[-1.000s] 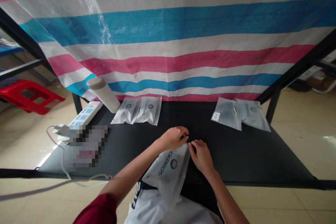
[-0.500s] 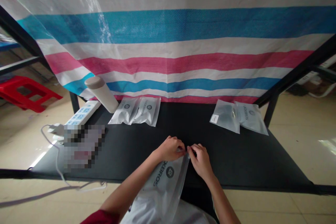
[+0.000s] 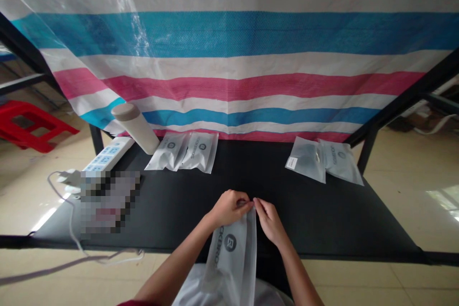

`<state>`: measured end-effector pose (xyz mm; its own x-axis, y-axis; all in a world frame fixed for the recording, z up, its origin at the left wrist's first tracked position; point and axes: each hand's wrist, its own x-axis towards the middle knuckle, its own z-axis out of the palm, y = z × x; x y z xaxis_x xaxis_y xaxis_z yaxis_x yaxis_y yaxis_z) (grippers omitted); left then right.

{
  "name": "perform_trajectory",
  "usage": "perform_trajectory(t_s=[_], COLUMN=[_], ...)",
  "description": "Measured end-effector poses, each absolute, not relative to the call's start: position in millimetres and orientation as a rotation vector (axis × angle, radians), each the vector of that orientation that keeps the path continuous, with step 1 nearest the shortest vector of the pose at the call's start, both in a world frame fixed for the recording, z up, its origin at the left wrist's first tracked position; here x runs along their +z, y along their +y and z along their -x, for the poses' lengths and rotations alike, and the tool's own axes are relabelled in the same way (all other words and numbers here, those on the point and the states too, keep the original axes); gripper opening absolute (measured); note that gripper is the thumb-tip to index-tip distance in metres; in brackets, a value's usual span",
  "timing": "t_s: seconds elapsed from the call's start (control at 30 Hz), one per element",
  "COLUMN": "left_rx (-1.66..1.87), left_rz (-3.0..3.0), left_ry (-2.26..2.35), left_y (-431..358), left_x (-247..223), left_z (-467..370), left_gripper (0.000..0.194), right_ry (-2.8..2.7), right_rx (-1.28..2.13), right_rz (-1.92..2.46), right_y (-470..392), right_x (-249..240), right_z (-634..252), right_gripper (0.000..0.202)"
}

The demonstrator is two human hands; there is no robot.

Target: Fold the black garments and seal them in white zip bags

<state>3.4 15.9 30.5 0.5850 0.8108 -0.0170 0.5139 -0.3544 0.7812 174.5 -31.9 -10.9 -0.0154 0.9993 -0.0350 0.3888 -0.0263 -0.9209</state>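
A frosted plastic zip bag [image 3: 231, 253] with dark lettering and a round logo hangs over the near edge of the black table. My left hand [image 3: 231, 208] pinches its upper corner. The fingertips of my right hand [image 3: 268, 217] are closed on the same corner, right against the left fingers. The bag's sealing strip runs down its right side, toward my lap. What lies inside the bag is hard to make out.
Two filled bags [image 3: 197, 152] lie at the back beside a tilted white bottle [image 3: 135, 129]. Two more bags [image 3: 306, 158] rest at the back right. A power strip [image 3: 107, 155] with a plugged-in charger and a blurred-out flat item [image 3: 114, 205] are on the left. A striped sheet [image 3: 229, 67] hangs behind.
The bag has swung more upright and sits slightly further left. My right hand has shifted a little left and down, its fingers straighter at the corner. The view has moved slightly.
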Motion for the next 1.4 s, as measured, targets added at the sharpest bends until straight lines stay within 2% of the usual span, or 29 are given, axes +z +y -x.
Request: perform_trajectory(t_s=[0.1, 0.3, 0.63, 0.9, 1.13, 1.4], left_rx=[0.439, 0.552, 0.631, 1.107, 1.065, 1.042], left_rz=[-2.054, -2.013, -2.093, -2.23, -2.041, -1.983], left_ry=[0.987, 1.136, 1.355, 1.442, 1.455, 1.312], left_y=[18.0, 37.1, 93.9, 53.9, -17.2, -15.8], left_x=[31.1, 23.9, 14.9, 47.6, 23.2, -6.2], left_z=[-0.4, 7.5, 23.0, 5.0, 15.4, 21.1], left_gripper=[0.036, 0.035, 0.037, 0.018, 0.038, 0.051], right_ry=[-1.425, -1.509, -1.805, -1.537, -1.45, -1.79], right_rx=[1.148, 1.097, 1.086, 1.21, 1.276, 1.095], right_rz=[1.433, 1.453, 1.566, 1.527, 1.491, 1.584], right_y=[-30.6, -31.1, -90.0, -85.3, -64.9, -28.4], right_x=[-10.4, -8.9, 10.0, 16.8, 3.4, 7.5], right_z=[-168.4, -156.0, -166.2, -181.5, -185.5, -172.4], right_gripper=[0.049, 0.047, 0.047, 0.036, 0.044, 0.03])
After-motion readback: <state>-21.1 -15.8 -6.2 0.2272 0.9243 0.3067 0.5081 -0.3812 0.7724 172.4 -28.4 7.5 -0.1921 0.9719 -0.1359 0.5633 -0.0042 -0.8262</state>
